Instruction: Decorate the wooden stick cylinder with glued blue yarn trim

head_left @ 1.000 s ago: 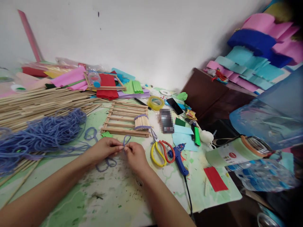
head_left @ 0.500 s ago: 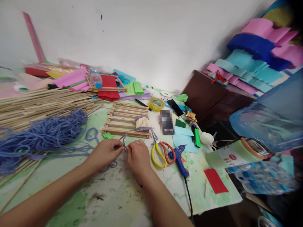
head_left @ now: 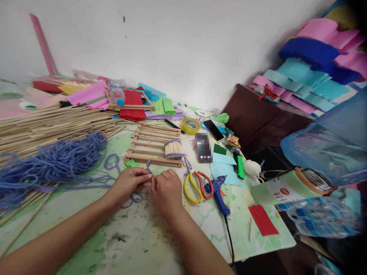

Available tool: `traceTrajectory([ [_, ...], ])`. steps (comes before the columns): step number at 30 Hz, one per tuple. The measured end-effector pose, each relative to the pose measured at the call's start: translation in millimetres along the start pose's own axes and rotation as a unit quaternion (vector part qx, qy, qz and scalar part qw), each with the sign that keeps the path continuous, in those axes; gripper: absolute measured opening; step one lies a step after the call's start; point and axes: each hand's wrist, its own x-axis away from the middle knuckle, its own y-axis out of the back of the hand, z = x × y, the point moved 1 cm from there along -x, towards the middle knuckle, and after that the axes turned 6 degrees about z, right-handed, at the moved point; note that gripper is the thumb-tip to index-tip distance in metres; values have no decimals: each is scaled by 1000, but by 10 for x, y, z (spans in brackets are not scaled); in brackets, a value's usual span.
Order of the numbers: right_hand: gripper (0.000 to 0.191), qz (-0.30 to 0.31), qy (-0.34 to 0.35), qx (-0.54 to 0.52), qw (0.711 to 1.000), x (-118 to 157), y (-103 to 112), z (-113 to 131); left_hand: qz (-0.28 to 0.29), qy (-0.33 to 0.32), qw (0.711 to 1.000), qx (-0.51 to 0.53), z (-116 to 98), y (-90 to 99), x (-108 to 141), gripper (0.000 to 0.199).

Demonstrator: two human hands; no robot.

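My left hand (head_left: 132, 182) and my right hand (head_left: 167, 192) meet fingertip to fingertip low over the table, both pinched. Between them runs purple yarn (head_left: 148, 164), with a loop standing up above the left fingers; the exact grip is partly hidden. More yarn trails left to a big tangled purple heap (head_left: 69, 158). Just beyond my hands lies a flat frame of thin wooden sticks (head_left: 143, 144), its right end carrying a small panel of short sticks (head_left: 173, 148) edged with purple yarn. Scissors (head_left: 197, 187) with one yellow and one red handle lie right of my right hand.
A blue glue gun (head_left: 220, 194) with a black cord lies right of the scissors. Long sticks (head_left: 51, 126) cover the left side. Tape (head_left: 190, 125), a phone (head_left: 213, 130), a green cutter (head_left: 239, 167) and a green bottle (head_left: 286, 187) line the right side. Coloured paper sits behind.
My fingertips have drawn closer together, and the yarn loop above them has become smaller. The view has shifted slightly; the things on the table lie as before.
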Motion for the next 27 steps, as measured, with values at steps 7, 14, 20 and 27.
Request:
traceTrajectory([
  [7, 23, -40, 16, 26, 999, 9, 2, 33, -18, 1, 1000, 20, -15, -34, 9, 23],
  [14, 24, -57, 37, 39, 997, 14, 34, 75, -23, -13, 999, 40, 11, -33, -6, 23],
  [20, 20, -47, 38, 42, 997, 35, 26, 141, -22, -9, 999, 38, 11, -33, -1, 26],
  [27, 13, 26, 24, -45, 998, 49, 34, 152, -29, -41, 999, 18, 39, -10, -26, 28],
])
